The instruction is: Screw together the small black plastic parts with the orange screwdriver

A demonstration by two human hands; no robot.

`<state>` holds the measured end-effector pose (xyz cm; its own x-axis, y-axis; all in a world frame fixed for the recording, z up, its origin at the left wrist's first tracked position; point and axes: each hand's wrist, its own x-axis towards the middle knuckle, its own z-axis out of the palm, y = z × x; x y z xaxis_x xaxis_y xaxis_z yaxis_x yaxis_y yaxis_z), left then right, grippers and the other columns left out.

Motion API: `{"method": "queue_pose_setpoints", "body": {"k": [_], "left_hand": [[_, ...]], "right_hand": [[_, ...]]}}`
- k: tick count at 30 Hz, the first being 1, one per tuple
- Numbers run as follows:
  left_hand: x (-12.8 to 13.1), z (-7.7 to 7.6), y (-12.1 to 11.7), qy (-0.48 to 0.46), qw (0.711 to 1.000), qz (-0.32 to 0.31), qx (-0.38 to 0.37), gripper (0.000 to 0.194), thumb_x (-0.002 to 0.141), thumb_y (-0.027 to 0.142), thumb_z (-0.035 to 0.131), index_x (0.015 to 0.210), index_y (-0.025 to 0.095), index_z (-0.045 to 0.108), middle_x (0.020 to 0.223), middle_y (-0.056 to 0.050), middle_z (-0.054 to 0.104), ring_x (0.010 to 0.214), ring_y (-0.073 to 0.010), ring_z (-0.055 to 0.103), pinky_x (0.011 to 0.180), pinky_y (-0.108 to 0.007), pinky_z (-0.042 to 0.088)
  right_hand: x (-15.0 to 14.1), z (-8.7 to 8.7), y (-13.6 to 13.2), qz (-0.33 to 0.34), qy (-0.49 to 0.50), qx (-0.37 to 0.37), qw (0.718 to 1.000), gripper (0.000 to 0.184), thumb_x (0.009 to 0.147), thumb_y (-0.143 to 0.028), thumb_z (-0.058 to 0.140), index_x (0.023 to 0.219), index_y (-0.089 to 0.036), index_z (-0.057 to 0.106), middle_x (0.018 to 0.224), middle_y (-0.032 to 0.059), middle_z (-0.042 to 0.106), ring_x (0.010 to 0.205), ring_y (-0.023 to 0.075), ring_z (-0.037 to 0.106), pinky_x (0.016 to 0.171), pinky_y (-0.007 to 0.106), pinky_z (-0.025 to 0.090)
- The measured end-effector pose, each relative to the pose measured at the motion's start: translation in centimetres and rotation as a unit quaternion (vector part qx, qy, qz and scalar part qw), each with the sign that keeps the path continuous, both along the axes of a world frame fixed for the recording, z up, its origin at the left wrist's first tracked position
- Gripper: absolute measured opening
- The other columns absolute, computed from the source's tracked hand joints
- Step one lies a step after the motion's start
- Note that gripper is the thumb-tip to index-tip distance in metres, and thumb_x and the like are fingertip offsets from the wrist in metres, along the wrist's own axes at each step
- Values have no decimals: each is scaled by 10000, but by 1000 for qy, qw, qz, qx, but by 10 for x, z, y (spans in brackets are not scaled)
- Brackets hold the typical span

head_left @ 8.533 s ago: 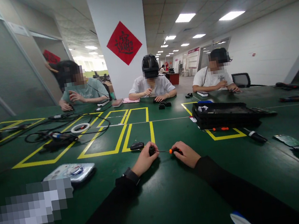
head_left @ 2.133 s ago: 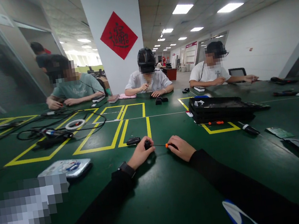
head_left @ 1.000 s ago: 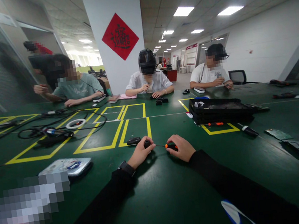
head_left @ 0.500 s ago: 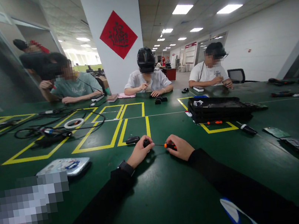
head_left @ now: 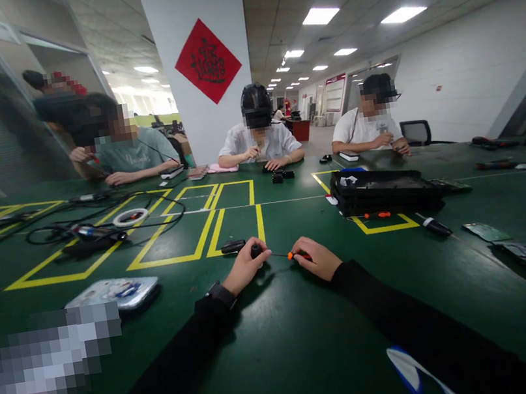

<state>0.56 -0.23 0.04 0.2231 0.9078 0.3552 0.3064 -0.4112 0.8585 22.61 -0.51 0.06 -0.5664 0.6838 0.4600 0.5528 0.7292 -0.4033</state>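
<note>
The screwdriver (head_left: 291, 256) lies in the right hand (head_left: 320, 259).

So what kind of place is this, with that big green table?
It looks like a workroom, probably inside an office. The green table is marked with yellow outlines, a screwdriver is being held over it, and people sit along its far side.

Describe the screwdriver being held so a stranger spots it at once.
Start at the green table and follow the dark right sleeve to the right grip. It holds the screwdriver, thin shaft pointing toward the left grip. Its orange band resembles the orange pieces beside the black trays, but those lie on the table while this is held.
</note>
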Motion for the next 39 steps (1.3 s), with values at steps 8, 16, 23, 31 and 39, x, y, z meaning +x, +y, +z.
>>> {"method": "queue_pose_setpoints", "body": {"k": [8,16,23,31,39], "left_hand": [[1,1,-1,3,1000,-9,0,176,706,316,545,799,172,507,767,4,531,738,-124,497,693,-256,402],[1,1,-1,1,1000,-10,0,170,702,307,545,800,173,507,768,7,538,735,-121,502,711,-259,397],[-1,-2,1,4,1000,-3,1,178,705,319,544,806,177,508,771,8,540,733,-123,504,722,-269,399],[0,-3,3,3,1000,1,4,173,706,318,536,791,170,508,759,6,535,731,-124,495,721,-267,395],[-1,-4,5,-14,1000,0,-4,152,707,287,531,807,175,506,777,4,539,741,-124,496,727,-268,394]], "right_hand": [[-2,1,-3,-41,-18,6,999,114,787,-238,488,870,-163,511,847,42,509,800,154,451,731,282,362],[-2,0,2,-21,-7,21,1000,135,840,-199,388,805,-161,513,843,46,508,827,151,447,768,286,358],[-2,3,-1,-20,-19,11,1000,166,857,-239,383,846,-157,528,855,52,518,833,153,449,767,288,357],[-2,1,0,-23,-17,8,1000,156,807,-295,491,866,-153,515,866,55,513,830,162,443,745,288,355],[-2,1,0,-51,-35,22,998,229,880,-232,326,800,-159,528,820,48,513,806,148,437,759,287,339]]}}
